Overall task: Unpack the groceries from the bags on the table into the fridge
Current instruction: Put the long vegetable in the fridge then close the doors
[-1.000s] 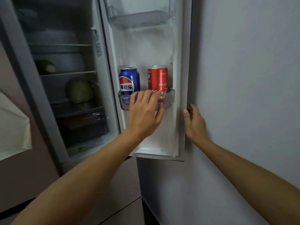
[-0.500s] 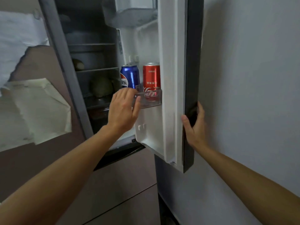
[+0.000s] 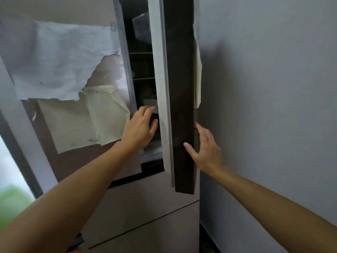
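**A:** Where's the fridge?

**B:** Straight ahead. The fridge (image 3: 127, 201) has its right side against a grey wall (image 3: 273, 106). Its right door (image 3: 182, 88) stands ajar and shows almost edge-on, so only a narrow gap leads inside.

**A:** What's in it?

**B:** Little shows, because it's dark through the gap. There are two thin shelves (image 3: 141, 53), one above the other. High up, a clear bin (image 3: 141, 26) sits on the door's inner side. What lies on the shelves or in the bin is too dim and blurred to tell.

**A:** And the grips?

**B:** The left grip (image 3: 140, 128) is at the gap, just beside the door's pale inner rim. Its fingers are loosely stretched and hold nothing. The right grip (image 3: 206, 148) rests against the door's outer side with fingers straight and the thumb on the dark edge. It clasps nothing.

**A:** Anything else?

**B:** A torn white sheet (image 3: 60, 59) hangs on the left door (image 3: 69, 165), and its lower edge overlaps a creased yellowish paper (image 3: 82, 121). Another pale paper (image 3: 197, 70) hangs on the ajar door's outer face. Below the doors are drawer fronts (image 3: 160, 234).
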Tool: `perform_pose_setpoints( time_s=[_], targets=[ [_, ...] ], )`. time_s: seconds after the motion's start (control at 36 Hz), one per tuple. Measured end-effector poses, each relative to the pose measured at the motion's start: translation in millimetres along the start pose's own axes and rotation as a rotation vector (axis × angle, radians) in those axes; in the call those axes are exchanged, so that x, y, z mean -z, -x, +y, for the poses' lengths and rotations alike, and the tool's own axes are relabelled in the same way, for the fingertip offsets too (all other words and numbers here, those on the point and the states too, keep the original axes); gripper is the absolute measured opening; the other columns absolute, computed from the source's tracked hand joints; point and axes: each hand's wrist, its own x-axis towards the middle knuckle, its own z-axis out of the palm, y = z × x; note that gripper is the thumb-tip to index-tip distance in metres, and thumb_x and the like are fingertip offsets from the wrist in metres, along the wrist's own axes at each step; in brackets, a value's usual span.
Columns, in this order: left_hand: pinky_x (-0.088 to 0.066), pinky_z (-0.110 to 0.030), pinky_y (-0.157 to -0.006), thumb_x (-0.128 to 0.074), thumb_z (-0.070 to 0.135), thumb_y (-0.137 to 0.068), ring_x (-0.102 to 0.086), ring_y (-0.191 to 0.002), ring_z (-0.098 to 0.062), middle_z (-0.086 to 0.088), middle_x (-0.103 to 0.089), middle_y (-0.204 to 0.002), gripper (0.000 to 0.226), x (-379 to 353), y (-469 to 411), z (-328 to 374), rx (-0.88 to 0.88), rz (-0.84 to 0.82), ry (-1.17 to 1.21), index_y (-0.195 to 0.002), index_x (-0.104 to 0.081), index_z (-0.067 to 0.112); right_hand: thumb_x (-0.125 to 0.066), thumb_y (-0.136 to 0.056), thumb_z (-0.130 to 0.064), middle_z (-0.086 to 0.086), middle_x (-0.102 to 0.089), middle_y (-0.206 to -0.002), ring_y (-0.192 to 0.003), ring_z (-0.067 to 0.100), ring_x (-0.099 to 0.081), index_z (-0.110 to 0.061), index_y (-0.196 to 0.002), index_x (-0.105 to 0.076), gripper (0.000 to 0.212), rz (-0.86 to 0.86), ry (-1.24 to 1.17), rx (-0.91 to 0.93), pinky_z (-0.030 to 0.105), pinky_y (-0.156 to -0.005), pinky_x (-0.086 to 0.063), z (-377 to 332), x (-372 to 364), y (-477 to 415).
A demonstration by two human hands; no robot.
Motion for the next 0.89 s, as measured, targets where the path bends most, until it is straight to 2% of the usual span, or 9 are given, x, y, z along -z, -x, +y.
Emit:
perform_pose_setpoints(
  time_s=[0.08, 0.14, 0.22, 0.31, 0.42, 0.5, 0.58, 0.69, 0.89],
  targets=[
    [-0.051, -0.040, -0.088, -0.050, 0.029, -0.099, -0.053, -0.112, -0.025, -0.010, -0.050, -0.129, 0.043, 6.8, 5.9, -16.6, -0.007, 0.044, -0.017, -0.136, -0.047, 0.009, -0.056, -0.092, -0.053, 0.002, -0.040, -0.140, -0.118, 0.016, -0.048, -0.025, -0.151, -0.024, 0.073, -0.020, 0.028, 0.075, 0.028, -0.078, -0.050, -12.0, -19.5, -11.4],
    [-0.050, -0.041, -0.087, -0.051, 0.027, -0.098, -0.054, -0.110, -0.027, -0.012, -0.052, -0.125, 0.039, 10.2, 7.2, -26.8, -0.013, 0.079, -0.013, -0.131, -0.051, 0.006, -0.054, -0.092, -0.054, 0.003, -0.040, -0.141, -0.122, 0.018, -0.046, -0.025, -0.150, -0.026, 0.070, -0.014, 0.042, 0.136, 0.034, -0.083, -0.053, -17.3, -31.7, -18.5],
    [-0.048, -0.041, -0.085, -0.048, 0.029, -0.098, -0.054, -0.107, -0.028, -0.013, -0.053, -0.122, 0.037, 14.3, 6.2, -39.2, 0.002, 0.150, -0.039, -0.125, -0.053, 0.005, -0.051, -0.094, -0.053, 0.007, -0.039, -0.146, -0.131, 0.023, -0.040, -0.025, -0.150, -0.029, 0.066, -0.026, 0.062, 0.247, 0.041, -0.097, -0.048, -20.3, -50.2, -28.6],
    [-0.048, -0.041, -0.089, -0.041, 0.038, -0.098, -0.050, -0.118, -0.028, -0.014, -0.049, -0.132, 0.046, 16.8, 0.1, -46.1, 0.037, 0.205, -0.089, -0.130, -0.050, 0.006, -0.052, -0.094, -0.048, 0.011, -0.034, -0.153, -0.140, 0.029, -0.033, -0.022, -0.149, -0.033, 0.064, -0.049, 0.095, 0.367, 0.045, -0.109, -0.035, -17.6, -73.5, -40.9],
    [-0.039, -0.046, -0.104, -0.037, 0.047, -0.097, -0.041, -0.133, -0.035, -0.019, -0.040, -0.147, 0.059, 10.1, -16.6, -51.6, 0.045, 0.228, -0.197, -0.141, -0.044, 0.008, -0.068, -0.084, -0.031, 0.018, -0.027, -0.158, -0.146, 0.035, -0.023, -0.020, -0.149, -0.035, 0.074, -0.061, 0.137, 0.535, 0.054, -0.111, -0.033, -0.5, -114.0, -56.5],
    [-0.037, -0.050, -0.105, -0.036, 0.051, -0.097, -0.042, -0.133, -0.039, -0.021, -0.041, -0.148, 0.062, -7.1, -33.0, -57.8, 0.017, 0.214, -0.345, -0.142, -0.046, 0.009, -0.058, -0.091, -0.030, 0.020, -0.028, -0.157, -0.147, 0.036, -0.022, -0.020, -0.148, -0.039, 0.061, -0.017, 0.132, 0.635, 0.058, -0.112, -0.029, 13.4, -142.5, -68.3],
    [-0.036, -0.055, -0.105, -0.037, 0.051, -0.097, -0.038, -0.138, -0.038, -0.021, -0.039, -0.150, 0.061, -28.4, -44.3, -72.9, 0.049, 0.188, -0.461, -0.144, -0.045, 0.014, -0.059, -0.090, -0.031, 0.020, -0.030, -0.156, -0.146, 0.037, -0.025, -0.020, -0.147, -0.044, 0.060, 0.043, 0.180, 0.666, 0.059, -0.111, -0.030, 20.2, -165.0, -79.9],
    [-0.032, -0.058, -0.107, -0.036, 0.046, -0.099, -0.028, -0.143, -0.038, -0.022, -0.032, -0.154, 0.059, -48.3, -43.5, -93.4, 0.070, 0.191, -0.570, -0.151, -0.030, 0.017, -0.058, -0.090, -0.040, 0.018, -0.024, -0.159, -0.147, 0.036, -0.022, -0.022, -0.151, -0.035, 0.068, 0.088, 0.262, 0.719, 0.059, -0.113, -0.027, 27.9, -187.5, -86.9],
    [-0.015, -0.059, -0.116, -0.039, 0.037, -0.103, -0.012, -0.147, -0.039, -0.025, -0.016, -0.158, 0.058, -73.0, -39.4, -112.8, 0.051, 0.220, -0.731, -0.153, -0.025, 0.011, -0.050, -0.095, -0.046, 0.014, -0.016, -0.162, -0.149, 0.032, -0.014, -0.023, -0.155, -0.026, 0.068, 0.093, 0.335, 0.801, 0.053, -0.117, -0.021, 44.5, -213.6, -101.7]
  ],
)
